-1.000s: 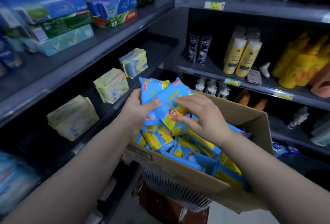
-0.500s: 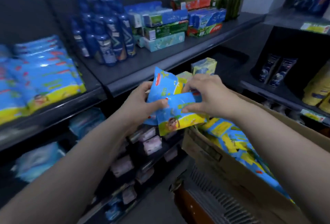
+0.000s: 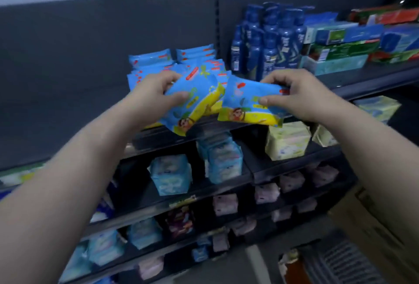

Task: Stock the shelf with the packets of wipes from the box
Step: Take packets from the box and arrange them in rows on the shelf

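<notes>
My left hand (image 3: 152, 95) grips a blue and yellow packet of wipes (image 3: 195, 107), tilted, at the front edge of the dark top shelf (image 3: 362, 79). My right hand (image 3: 297, 93) grips a second packet of wipes (image 3: 247, 104) just to the right of the first. Both packets hang in front of a stack of the same wipes packets (image 3: 158, 61) lying on that shelf. The cardboard box (image 3: 374, 222) shows only as a brown side at the lower right.
Dark blue bottles (image 3: 267, 41) stand right of the stack, then boxed goods (image 3: 344, 50). Lower shelves hold light blue packs (image 3: 170, 175), yellow-green packs (image 3: 288, 141) and small pink packs (image 3: 267, 193). A grey back panel (image 3: 68, 68) fills the upper left.
Both hands have lifted the packets out of the box and carried them left and up to the top shelf. The packets are now apart, one per hand. My view has swung left.
</notes>
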`<state>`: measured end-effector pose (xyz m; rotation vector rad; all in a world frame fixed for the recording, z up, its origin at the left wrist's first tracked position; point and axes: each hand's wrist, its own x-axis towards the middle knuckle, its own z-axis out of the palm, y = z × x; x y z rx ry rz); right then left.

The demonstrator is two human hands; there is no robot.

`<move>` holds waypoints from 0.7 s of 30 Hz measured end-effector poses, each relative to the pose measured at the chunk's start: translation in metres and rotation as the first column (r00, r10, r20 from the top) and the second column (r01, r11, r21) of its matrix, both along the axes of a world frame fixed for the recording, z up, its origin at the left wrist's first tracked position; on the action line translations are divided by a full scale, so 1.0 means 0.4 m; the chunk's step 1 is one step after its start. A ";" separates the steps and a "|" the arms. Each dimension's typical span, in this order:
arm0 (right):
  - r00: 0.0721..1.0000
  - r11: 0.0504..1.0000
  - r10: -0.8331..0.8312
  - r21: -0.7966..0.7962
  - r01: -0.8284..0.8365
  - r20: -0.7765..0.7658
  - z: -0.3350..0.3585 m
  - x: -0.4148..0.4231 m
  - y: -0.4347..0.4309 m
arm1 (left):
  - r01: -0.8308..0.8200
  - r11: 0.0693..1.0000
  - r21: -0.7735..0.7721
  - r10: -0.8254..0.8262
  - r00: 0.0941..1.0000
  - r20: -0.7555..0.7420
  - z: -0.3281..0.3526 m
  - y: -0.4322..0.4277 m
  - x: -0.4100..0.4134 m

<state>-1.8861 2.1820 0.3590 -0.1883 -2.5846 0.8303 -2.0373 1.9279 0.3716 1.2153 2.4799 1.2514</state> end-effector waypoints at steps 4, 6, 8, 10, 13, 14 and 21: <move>0.998 0.999 -0.031 0.042 0.034 -0.063 0.020 -0.116 -0.032 | 0.006 0.991 -0.137 -0.016 0.997 -0.079 0.045 -0.076 -0.092; 0.998 0.996 -0.039 0.079 0.044 -0.059 0.021 -0.161 -0.043 | 0.007 0.969 -0.248 -0.044 0.989 -0.141 0.058 -0.091 -0.128; 0.999 0.994 -0.028 0.102 0.030 -0.022 0.016 -0.197 -0.046 | -0.009 0.937 -0.350 -0.072 0.974 -0.216 0.065 -0.085 -0.152; 1.000 0.989 -0.026 0.147 0.025 0.005 0.005 -0.228 -0.040 | -0.023 0.891 -0.453 -0.111 0.957 -0.268 0.064 -0.067 -0.170; 0.996 0.951 -0.062 0.306 0.041 0.062 -0.006 -0.260 -0.033 | -0.130 0.787 -0.603 -0.132 0.920 -0.369 0.050 -0.035 -0.182; 0.993 0.934 -0.067 0.356 0.029 0.097 -0.004 -0.266 -0.033 | -0.172 0.748 -0.642 -0.131 0.909 -0.396 0.046 -0.026 -0.183; 0.965 0.832 -0.053 0.546 -0.099 0.256 -0.018 -0.325 -0.028 | -0.330 0.622 -0.710 -0.089 0.872 -0.482 0.000 0.008 -0.172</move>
